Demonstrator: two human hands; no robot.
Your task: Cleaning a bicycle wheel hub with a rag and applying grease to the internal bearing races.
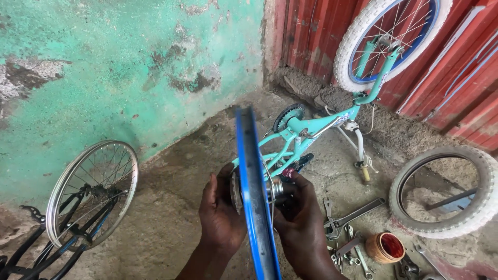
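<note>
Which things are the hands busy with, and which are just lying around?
In hand: blue wheel rim, held at its hub by left hand and right hand.

Lying about: turquoise bike frame, white tyre, wrenches, small pot, silver wheel.

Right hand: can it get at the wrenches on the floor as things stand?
Probably not freely: the right hand is on the hub of the blue rim, which both hands hold. The wrenches lie uncovered just right of it, so nothing else blocks them.

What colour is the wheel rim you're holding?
Blue: the rim, seen edge-on between both hands in the head view.
</note>
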